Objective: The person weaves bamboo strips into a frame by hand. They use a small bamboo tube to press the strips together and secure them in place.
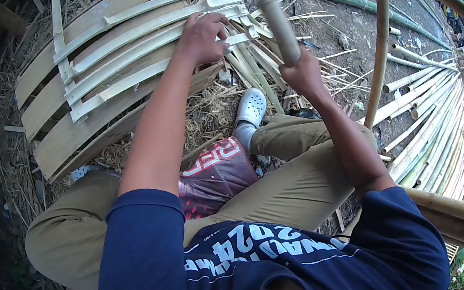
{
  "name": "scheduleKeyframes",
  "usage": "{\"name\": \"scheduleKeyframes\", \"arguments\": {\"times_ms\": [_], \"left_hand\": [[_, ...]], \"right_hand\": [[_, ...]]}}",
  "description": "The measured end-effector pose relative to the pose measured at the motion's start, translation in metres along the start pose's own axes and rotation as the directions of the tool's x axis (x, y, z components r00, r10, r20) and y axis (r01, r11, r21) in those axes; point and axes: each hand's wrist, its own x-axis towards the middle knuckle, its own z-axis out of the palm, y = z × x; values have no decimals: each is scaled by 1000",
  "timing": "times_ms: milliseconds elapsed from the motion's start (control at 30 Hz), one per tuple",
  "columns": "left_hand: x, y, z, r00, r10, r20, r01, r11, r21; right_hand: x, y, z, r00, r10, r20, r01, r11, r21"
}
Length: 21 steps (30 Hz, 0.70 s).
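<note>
Several slats (124, 60) (pale) beneath left hand (203, 39)

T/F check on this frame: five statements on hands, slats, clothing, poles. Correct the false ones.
1. The right hand holds a pale, round stick. True.
2. The left hand rests on the person's knee. False: the left hand is over the thin slats.
3. A green pole lies on the ground, right of the stick. True.
4. Both sleeves are red. False: the sleeves are navy blue.
5. A pale clog with holes is visible. True.
</note>
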Motion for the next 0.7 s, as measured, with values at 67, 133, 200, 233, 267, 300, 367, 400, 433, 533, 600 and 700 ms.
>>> {"name": "scheduleKeyframes", "arguments": {"times_ms": [67, 133, 200, 233, 267, 300, 367, 400, 433, 533, 600, 700], "left_hand": [[-16, -16, -15, 996, 50, -73, -49, 999, 25], [41, -58, -90, 977, 206, -56, -188, 955, 229], [49, -65, -92, 982, 188, -5, -182, 958, 220], [50, -64, -94, 983, 186, -3, -181, 958, 224], [51, -64, -96, 981, 194, -29, -181, 950, 254], [50, -67, -96, 979, 196, -54, -173, 944, 281], [42, -74, -94, 980, 190, -52, -171, 951, 258], [38, -69, -92, 968, 240, -79, -208, 933, 293], [37, -65, -91, 951, 290, -105, -242, 913, 328], [39, -64, -95, 971, 236, -24, -213, 912, 351], [40, -66, -97, 978, 208, -11, -191, 916, 352], [47, -57, -94, 985, 164, 49, -171, 924, 343]], "right_hand": [[-16, -27, 14, 1000, 12, 4, -12, 998, 58], [39, -103, 3, 963, 18, -268, 88, 922, 378], [49, -103, 4, 927, 48, -371, 147, 865, 481], [56, -98, 6, 928, 47, -370, 149, 862, 484], [63, -93, 8, 966, 42, -255, 85, 879, 469], [64, -93, 10, 991, 39, -129, 23, 896, 444], [60, -93, 27, 991, 17, -134, 44, 898, 439], [58, -93, 30, 988, 10, -151, 56, 904, 424], [57, -91, 29, 990, 9, -140, 53, 902, 429], [61, -93, 11, 971, 15, -239, 80, 921, 382], [54, -97, 3, 891, 81, -446, 242, 746, 620], [48, -93, 21, 997, 71, -32, -56, 940, 338]]}}
